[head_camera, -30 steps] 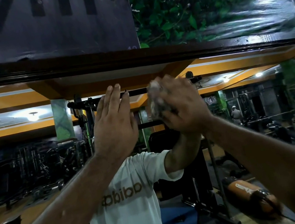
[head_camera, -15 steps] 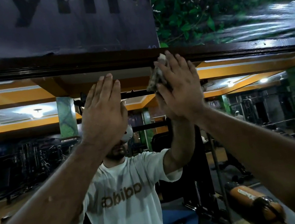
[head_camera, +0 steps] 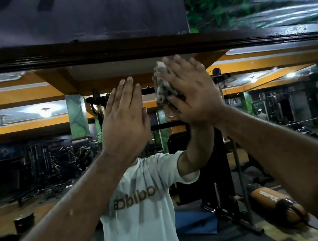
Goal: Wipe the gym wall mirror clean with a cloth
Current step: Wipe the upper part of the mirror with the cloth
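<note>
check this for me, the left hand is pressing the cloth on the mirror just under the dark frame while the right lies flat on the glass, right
Not quite: the hands are swapped. The head view shows the right hand pressing the cloth just under the dark frame, while the left hand lies flat on the mirror.

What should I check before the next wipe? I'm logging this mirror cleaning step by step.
1. Cloth under the right hand: ok, pressed with straight fingers.
2. Cloth on the mirror glass: ok, just below the dark top frame.
3. Left hand flat on the glass: ok, open, beside the cloth.
4. Room to wipe upward: not ok, frame is right above.
5. Glass clean where wiped: cannot tell.
</note>
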Demonstrator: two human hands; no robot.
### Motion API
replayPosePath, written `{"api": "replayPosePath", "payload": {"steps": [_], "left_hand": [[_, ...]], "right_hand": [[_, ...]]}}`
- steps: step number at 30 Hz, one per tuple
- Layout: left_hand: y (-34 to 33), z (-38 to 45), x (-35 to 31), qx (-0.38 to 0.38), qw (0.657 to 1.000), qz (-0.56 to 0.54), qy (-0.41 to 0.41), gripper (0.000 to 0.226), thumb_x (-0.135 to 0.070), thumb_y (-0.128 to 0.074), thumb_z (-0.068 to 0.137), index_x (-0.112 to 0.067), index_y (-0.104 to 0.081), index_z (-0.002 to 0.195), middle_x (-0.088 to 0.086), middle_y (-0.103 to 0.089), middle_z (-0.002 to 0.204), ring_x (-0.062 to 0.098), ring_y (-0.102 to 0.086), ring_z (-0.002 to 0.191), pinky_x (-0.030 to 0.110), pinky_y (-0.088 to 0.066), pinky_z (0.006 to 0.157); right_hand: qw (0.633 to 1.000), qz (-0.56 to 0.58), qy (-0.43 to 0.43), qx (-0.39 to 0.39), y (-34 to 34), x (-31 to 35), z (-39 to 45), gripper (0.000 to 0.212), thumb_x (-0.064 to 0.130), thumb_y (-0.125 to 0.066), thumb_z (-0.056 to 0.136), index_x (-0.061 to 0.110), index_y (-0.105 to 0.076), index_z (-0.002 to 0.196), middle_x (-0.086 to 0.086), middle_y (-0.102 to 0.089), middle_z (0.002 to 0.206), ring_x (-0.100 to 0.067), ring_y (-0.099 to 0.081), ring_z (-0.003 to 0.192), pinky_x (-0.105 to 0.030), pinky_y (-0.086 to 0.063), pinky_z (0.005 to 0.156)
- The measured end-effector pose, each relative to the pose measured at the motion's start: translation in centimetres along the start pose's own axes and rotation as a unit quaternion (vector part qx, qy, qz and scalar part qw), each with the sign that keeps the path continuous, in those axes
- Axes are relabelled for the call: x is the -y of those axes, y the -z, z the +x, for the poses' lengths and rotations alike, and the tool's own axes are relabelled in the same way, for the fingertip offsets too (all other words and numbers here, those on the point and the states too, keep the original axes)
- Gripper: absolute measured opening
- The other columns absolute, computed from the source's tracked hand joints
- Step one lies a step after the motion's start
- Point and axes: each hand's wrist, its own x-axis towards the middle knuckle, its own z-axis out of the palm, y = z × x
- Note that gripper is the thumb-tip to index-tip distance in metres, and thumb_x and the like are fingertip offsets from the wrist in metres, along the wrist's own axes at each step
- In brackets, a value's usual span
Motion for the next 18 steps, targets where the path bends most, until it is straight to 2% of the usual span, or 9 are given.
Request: {"api": "replayPosePath", "payload": {"steps": [3, 4, 8, 9, 11, 13, 14, 16, 18], "left_hand": [[0.0, -0.4, -0.1, 0.002, 1.0, -0.013, 0.003, 0.061, -0.032, -0.031, 0.1, 0.001, -0.035, 0.152, 0.02, -0.03, 0.161, 0.032, -0.024, 0.152, 0.046, -0.019, 0.125], [0.0, -0.5, -0.1, 0.004, 1.0, -0.013, 0.004, 0.061, -0.031, -0.033, 0.101, 0.001, -0.034, 0.153, 0.02, -0.029, 0.162, 0.032, -0.022, 0.152, 0.046, -0.018, 0.126], [-0.3, -0.7, -0.3, 0.009, 1.0, -0.004, 0.011, 0.063, -0.035, -0.033, 0.101, 0.001, -0.033, 0.153, 0.02, -0.026, 0.163, 0.031, -0.02, 0.153, 0.046, -0.017, 0.126], [-0.3, -0.8, -0.3, 0.011, 1.0, -0.001, 0.011, 0.063, -0.035, -0.033, 0.101, 0.001, -0.034, 0.153, 0.02, -0.025, 0.163, 0.031, -0.02, 0.153, 0.046, -0.016, 0.126], [-0.2, -1.0, -0.2, 0.016, 1.0, 0.007, 0.009, 0.064, -0.037, -0.032, 0.103, 0.0, -0.032, 0.154, 0.019, -0.023, 0.164, 0.03, -0.018, 0.154, 0.044, -0.013, 0.127], [-0.2, -1.1, -0.3, 0.024, 1.0, 0.014, 0.011, 0.063, -0.038, -0.028, 0.104, 0.0, -0.03, 0.155, 0.019, -0.021, 0.165, 0.03, -0.016, 0.154, 0.045, -0.013, 0.127], [-0.2, -1.1, -0.3, 0.027, 0.999, 0.018, 0.014, 0.063, -0.037, -0.027, 0.105, 0.0, -0.029, 0.155, 0.019, -0.021, 0.165, 0.03, -0.015, 0.155, 0.046, -0.014, 0.126], [-0.1, -0.9, -0.6, 0.03, 0.999, 0.017, 0.015, 0.063, -0.036, -0.027, 0.104, 0.001, -0.03, 0.155, 0.02, -0.021, 0.165, 0.03, -0.015, 0.155, 0.048, -0.016, 0.126], [0.3, -1.0, -0.8, 0.028, 0.999, 0.017, 0.017, 0.061, -0.032, -0.034, 0.102, 0.002, -0.033, 0.153, 0.021, -0.023, 0.164, 0.031, -0.018, 0.154, 0.049, -0.019, 0.125]], "right_hand": [[0.985, 0.005, -0.172, -0.026, -0.1, 0.2, 0.7, 0.066, 0.048, -0.042, 0.101, 0.026, -0.033, 0.163, -0.006, -0.025, 0.172, -0.029, -0.016, 0.16, -0.055, -0.012, 0.128], [0.983, 0.012, -0.18, -0.029, -0.2, 1.1, 0.7, 0.065, 0.048, -0.042, 0.102, 0.026, -0.032, 0.163, -0.007, -0.023, 0.173, -0.029, -0.014, 0.16, -0.055, -0.01, 0.129], [0.999, 0.043, 0.013, 0.012, 0.0, 2.2, -1.7, 0.067, 0.048, -0.047, 0.098, 0.021, -0.04, 0.159, -0.012, -0.031, 0.169, -0.033, -0.023, 0.158, -0.059, -0.014, 0.127], [0.999, 0.035, 0.019, 0.007, 0.1, 1.3, -2.3, 0.067, 0.048, -0.049, 0.097, 0.02, -0.043, 0.158, -0.013, -0.033, 0.168, -0.034, -0.026, 0.157, -0.059, -0.016, 0.127], [0.997, 0.011, -0.069, -0.026, -0.2, -0.2, -2.9, 0.066, 0.047, -0.049, 0.099, 0.02, -0.042, 0.159, -0.011, -0.033, 0.168, -0.033, -0.026, 0.157, -0.058, -0.017, 0.126], [0.977, 0.017, -0.204, -0.055, -0.6, 0.6, -2.8, 0.066, 0.049, -0.045, 0.102, 0.02, -0.038, 0.161, -0.01, -0.032, 0.169, -0.032, -0.023, 0.158, -0.057, -0.016, 0.127], [0.968, 0.027, -0.24, -0.065, -0.8, 1.8, -2.5, 0.066, 0.05, -0.043, 0.103, 0.021, -0.037, 0.161, -0.01, -0.03, 0.17, -0.033, -0.021, 0.159, -0.057, -0.013, 0.128], [0.98, 0.041, -0.186, -0.048, -1.1, 4.1, -2.6, 0.067, 0.05, -0.045, 0.103, 0.022, -0.032, 0.163, -0.011, -0.027, 0.171, -0.034, -0.019, 0.159, -0.055, -0.008, 0.129], [0.998, 0.041, -0.048, -0.023, -1.1, 4.7, -3.8, 0.066, 0.048, -0.049, 0.103, 0.023, -0.035, 0.162, -0.012, -0.03, 0.169, -0.033, -0.022, 0.158, -0.052, -0.008, 0.128]]}}
